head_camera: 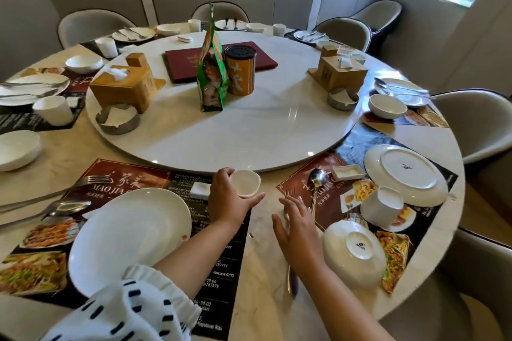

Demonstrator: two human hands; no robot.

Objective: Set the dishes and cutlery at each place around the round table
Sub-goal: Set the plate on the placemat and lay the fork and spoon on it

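My left hand grips a small white cup at the near edge of the round table, just right of a white plate on a dark placemat. My right hand hovers open, fingers spread, over a fork lying between the two near placemats. A spoon lies just beyond its fingertips. To the right sit an upside-down bowl, a white cup, an upside-down plate and a small rectangular dish.
A white turntable fills the table's middle, carrying two wooden tissue boxes, a red menu, a green bag and an orange tin. Other places hold plates, bowls and cups. Grey chairs ring the table.
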